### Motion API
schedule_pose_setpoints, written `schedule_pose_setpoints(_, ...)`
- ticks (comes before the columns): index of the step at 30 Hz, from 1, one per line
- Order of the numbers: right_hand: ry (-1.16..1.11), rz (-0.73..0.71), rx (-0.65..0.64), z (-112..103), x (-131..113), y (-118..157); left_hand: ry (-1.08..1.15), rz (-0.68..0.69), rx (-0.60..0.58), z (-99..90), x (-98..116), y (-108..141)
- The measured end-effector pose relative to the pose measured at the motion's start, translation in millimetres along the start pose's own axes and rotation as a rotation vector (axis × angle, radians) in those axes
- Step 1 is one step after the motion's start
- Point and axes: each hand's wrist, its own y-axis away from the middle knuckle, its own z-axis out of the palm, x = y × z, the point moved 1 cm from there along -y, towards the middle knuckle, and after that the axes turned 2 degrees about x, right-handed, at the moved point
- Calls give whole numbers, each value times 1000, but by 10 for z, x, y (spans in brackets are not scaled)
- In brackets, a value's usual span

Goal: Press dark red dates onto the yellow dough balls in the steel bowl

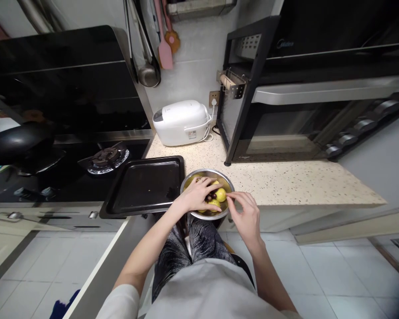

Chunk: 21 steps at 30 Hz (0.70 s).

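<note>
A steel bowl (231, 182) at the counter's front edge holds several yellow, lemon-like fruits (221, 195) and small dark red-brown round pieces (213, 195). My left hand (197, 195) lies over the bowl's left part, fingers stretched and apart, resting on or just above the contents and hiding some of them. At the bowl's right rim is my right hand (246, 212), its thumb and forefinger tips pinched together beside a yellow fruit. Whether anything small sits in that pinch cannot be made out.
A black baking tray (142, 208) lies left of the bowl, partly beside the gas hob (106, 157). Behind stands a white appliance (182, 122) with a cord. An oven (286, 128) in a black rack is at right. An open drawer or door (99, 266) juts out below.
</note>
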Motion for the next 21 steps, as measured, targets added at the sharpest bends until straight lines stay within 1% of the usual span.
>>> schedule_pose_setpoints(4, -5, 0, -4, 22, 3, 12, -45, 31, 32, -44, 27, 28)
schedule_pose_setpoints(10, -18, 10, -2, 29, -22, 8, -38, 10, 136, -36, 1, 36)
schedule_pose_setpoints(18, -23, 15, -4, 23, -32, 3, -158, 69, 99, 8, -21, -41)
schedule_pose_setpoints(21, -22, 24, -3, 21, -27, -1, -123, 87, 96, -6, -30, -76)
